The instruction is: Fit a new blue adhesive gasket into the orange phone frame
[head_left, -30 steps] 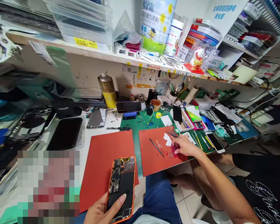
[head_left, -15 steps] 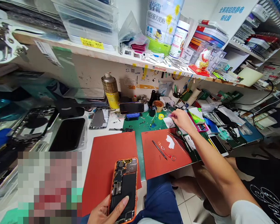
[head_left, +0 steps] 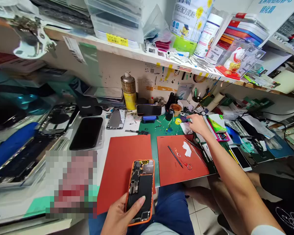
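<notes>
My left hand [head_left: 121, 210] is closed around an opened phone [head_left: 143, 189] with an orange frame, its battery and boards showing. The phone is held over the front edge of the left red mat [head_left: 127, 153], thumb across the battery. Stretched out to the far side of the bench, my right hand [head_left: 196, 123] has its fingers bent together beside a cluster of small items. What they hold, if anything, is too small to make out. On the right red mat [head_left: 166, 173] lie a black pen-like tool [head_left: 175, 156], a red cord with a ring [head_left: 186, 163] and white paper pieces [head_left: 186, 149].
A phone [head_left: 149, 110] stands on a blue holder, beside a yellow spray can [head_left: 129, 91]. A loaded shelf [head_left: 127, 52] overhangs the bench. Phone parts and cases crowd the left. Another person's black sleeve [head_left: 279, 189] is at right.
The view has turned left, so everything sits further right. My right hand stays over the same far area of the bench. My left hand still holds the phone.
</notes>
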`<act>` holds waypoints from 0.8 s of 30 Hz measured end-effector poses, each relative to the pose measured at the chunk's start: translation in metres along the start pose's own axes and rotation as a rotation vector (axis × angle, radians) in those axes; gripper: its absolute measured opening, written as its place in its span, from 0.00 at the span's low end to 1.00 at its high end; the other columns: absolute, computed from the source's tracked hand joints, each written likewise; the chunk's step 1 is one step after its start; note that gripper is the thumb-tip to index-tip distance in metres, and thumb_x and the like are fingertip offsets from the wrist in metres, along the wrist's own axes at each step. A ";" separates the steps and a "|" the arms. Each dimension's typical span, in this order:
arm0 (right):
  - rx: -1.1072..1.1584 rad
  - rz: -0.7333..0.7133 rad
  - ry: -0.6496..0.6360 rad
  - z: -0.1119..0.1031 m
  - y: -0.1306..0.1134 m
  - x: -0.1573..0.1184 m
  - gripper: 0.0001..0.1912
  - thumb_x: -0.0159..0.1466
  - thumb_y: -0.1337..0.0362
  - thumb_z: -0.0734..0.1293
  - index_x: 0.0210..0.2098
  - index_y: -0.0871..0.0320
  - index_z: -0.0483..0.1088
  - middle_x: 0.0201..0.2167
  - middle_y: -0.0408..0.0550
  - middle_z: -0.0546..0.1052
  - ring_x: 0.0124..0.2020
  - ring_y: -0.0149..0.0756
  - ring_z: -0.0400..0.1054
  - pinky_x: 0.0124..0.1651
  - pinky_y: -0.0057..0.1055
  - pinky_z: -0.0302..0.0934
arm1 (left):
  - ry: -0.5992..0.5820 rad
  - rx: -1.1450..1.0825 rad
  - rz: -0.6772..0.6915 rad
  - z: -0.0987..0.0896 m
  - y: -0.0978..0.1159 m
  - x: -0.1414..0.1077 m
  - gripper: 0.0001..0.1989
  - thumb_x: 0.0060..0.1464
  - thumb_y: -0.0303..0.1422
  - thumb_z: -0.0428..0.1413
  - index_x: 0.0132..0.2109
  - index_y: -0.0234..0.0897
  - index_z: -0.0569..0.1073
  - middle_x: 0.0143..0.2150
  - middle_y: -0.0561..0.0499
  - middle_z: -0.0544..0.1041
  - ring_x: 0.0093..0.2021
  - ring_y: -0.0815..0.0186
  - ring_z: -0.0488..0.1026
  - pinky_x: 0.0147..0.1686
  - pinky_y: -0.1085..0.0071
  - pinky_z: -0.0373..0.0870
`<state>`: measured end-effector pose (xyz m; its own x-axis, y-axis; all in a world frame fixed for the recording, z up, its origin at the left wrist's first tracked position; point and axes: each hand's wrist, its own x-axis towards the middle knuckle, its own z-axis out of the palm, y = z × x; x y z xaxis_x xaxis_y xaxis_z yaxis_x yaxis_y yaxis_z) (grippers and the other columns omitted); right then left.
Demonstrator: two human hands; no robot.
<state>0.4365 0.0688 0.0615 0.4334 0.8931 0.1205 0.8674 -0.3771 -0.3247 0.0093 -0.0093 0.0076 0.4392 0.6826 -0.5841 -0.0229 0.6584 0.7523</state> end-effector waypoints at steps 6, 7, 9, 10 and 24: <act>0.566 0.036 -0.122 0.031 -0.073 -0.165 0.28 0.78 0.42 0.58 0.42 0.53 0.83 0.37 0.49 0.86 0.38 0.46 0.80 0.42 0.39 0.73 | -0.054 -0.046 0.055 0.004 -0.007 0.010 0.26 0.49 0.48 0.75 0.46 0.32 0.85 0.40 0.42 0.87 0.37 0.57 0.83 0.40 0.65 0.82; 0.873 0.131 -0.256 0.041 -0.087 -0.191 0.24 0.76 0.42 0.65 0.47 0.54 0.83 0.40 0.51 0.87 0.39 0.46 0.81 0.43 0.40 0.73 | -0.052 -0.052 0.057 0.005 -0.009 0.011 0.26 0.49 0.48 0.75 0.47 0.32 0.85 0.42 0.42 0.87 0.38 0.57 0.83 0.41 0.64 0.82; 1.262 0.310 -0.420 0.058 -0.115 -0.228 0.22 0.69 0.43 0.75 0.52 0.52 0.82 0.45 0.51 0.87 0.44 0.47 0.82 0.50 0.41 0.74 | -0.055 -0.056 0.060 0.008 -0.011 0.011 0.27 0.49 0.48 0.75 0.49 0.33 0.85 0.44 0.41 0.87 0.41 0.56 0.83 0.43 0.63 0.82; 1.376 0.350 -0.459 0.064 -0.127 -0.239 0.23 0.66 0.44 0.77 0.52 0.52 0.83 0.46 0.52 0.87 0.45 0.46 0.81 0.53 0.42 0.74 | -0.059 -0.055 0.061 0.009 -0.013 0.010 0.27 0.49 0.48 0.75 0.50 0.33 0.85 0.45 0.42 0.87 0.41 0.57 0.83 0.44 0.63 0.82; 1.606 0.496 -0.337 0.073 -0.152 -0.242 0.21 0.57 0.48 0.84 0.43 0.56 0.87 0.38 0.51 0.88 0.36 0.48 0.82 0.43 0.45 0.78 | -0.130 -0.011 0.060 0.021 -0.030 -0.004 0.24 0.50 0.48 0.74 0.46 0.34 0.84 0.39 0.47 0.85 0.35 0.62 0.79 0.40 0.64 0.82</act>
<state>0.1815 -0.0724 0.0132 0.3154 0.8631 -0.3944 -0.5123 -0.1950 -0.8364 0.0271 -0.0386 -0.0065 0.5498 0.6742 -0.4932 -0.0618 0.6216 0.7809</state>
